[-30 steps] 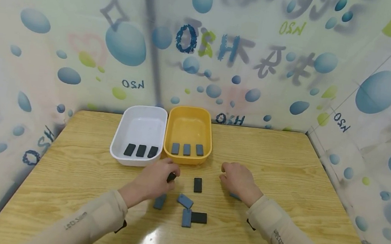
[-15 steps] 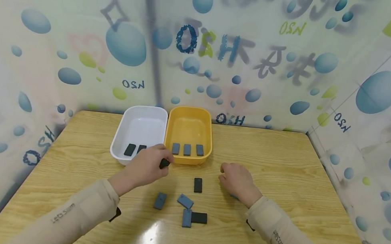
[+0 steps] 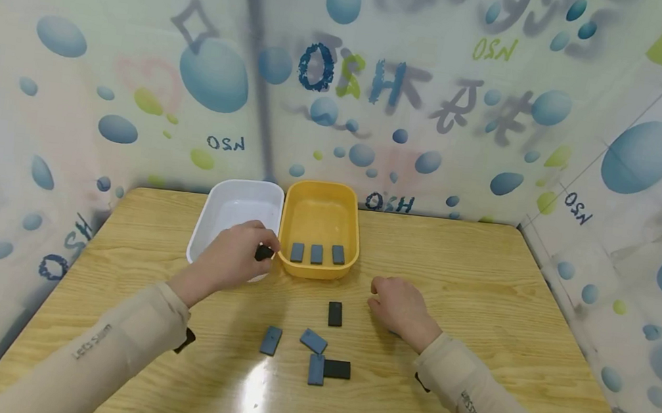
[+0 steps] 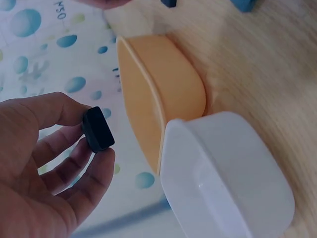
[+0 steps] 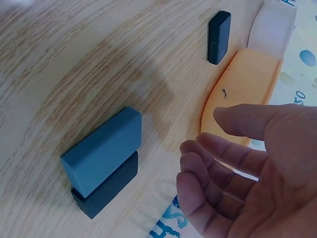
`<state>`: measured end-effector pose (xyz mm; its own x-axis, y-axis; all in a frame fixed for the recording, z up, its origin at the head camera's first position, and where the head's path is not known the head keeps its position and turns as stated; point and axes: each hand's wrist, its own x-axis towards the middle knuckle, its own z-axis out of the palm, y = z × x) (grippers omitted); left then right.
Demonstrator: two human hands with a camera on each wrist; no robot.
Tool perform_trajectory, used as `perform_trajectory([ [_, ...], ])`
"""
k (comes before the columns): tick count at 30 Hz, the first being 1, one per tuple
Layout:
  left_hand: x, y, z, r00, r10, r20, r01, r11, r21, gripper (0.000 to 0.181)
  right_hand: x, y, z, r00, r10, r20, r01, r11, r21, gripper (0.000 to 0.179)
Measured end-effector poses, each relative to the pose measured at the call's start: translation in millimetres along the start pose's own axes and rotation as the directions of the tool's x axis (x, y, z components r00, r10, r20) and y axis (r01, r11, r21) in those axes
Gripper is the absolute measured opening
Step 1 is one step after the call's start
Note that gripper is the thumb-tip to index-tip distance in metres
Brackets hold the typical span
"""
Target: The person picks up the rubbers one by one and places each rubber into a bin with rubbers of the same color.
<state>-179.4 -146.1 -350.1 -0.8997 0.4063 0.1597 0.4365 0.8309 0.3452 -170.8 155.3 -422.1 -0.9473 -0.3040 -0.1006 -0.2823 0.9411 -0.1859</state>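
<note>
My left hand (image 3: 230, 254) pinches a small black rectangular block (image 4: 99, 130) between thumb and fingertips, above the front of the white bin (image 3: 239, 206). That hand covers the bin's near end in the head view. Loosely curled with nothing in it, my right hand (image 3: 400, 308) hovers over the table right of a black block (image 3: 335, 314). In the right wrist view, a blue-grey block (image 5: 104, 148) and a dark block (image 5: 110, 186) lie close together beside the hand.
A yellow bin (image 3: 314, 273) adjoins the white one, with blue-grey blocks (image 3: 316, 254) lined up inside. Loose on the wooden table (image 3: 453, 261) lie blue-grey blocks (image 3: 271, 341) and another black block (image 3: 337, 369). A patterned sheet (image 3: 339, 132) hangs behind.
My left hand has carried the black block left and away from me, from the table in front of the bins to over the white bin. My right hand has barely moved.
</note>
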Motion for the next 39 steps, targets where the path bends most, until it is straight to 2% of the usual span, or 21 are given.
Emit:
perform_trajectory([
  [9,8.5,-15.7,-15.3,0.999,-0.044,0.011,0.044,0.999,0.006,0.021,-0.6,1,1,1.0,0.006,0.002,-0.006,1.0,-0.006,0.017],
  [16,12.4,-32.7,-17.0,0.998,-0.066,0.021,0.066,0.998,0.018,0.02,-0.4,0,1,1.0,0.001,0.005,-0.001,1.0,-0.01,0.016],
  [21,14.8,-43.8,-19.7,0.992,-0.118,0.041,0.117,0.993,0.009,0.021,-1.0,1,1,1.0,-0.003,0.004,0.003,1.0,-0.009,0.017],
  [27,20.2,-52.9,-24.3,0.99,-0.134,0.051,0.133,0.991,0.017,0.023,-2.6,2,0,1.0,0.009,0.0,-0.009,1.0,-0.005,0.018],
  [34,24.3,-64.0,-32.8,0.986,-0.155,0.054,0.156,0.988,-0.002,0.026,-2.5,1,0,1.0,-0.013,-0.016,0.014,1.0,0.01,0.017],
  [39,24.7,-72.7,-35.2,0.98,-0.192,0.05,0.193,0.981,-0.015,0.026,-2.3,0,1,1.0,-0.014,-0.019,0.014,1.0,0.009,0.018],
])
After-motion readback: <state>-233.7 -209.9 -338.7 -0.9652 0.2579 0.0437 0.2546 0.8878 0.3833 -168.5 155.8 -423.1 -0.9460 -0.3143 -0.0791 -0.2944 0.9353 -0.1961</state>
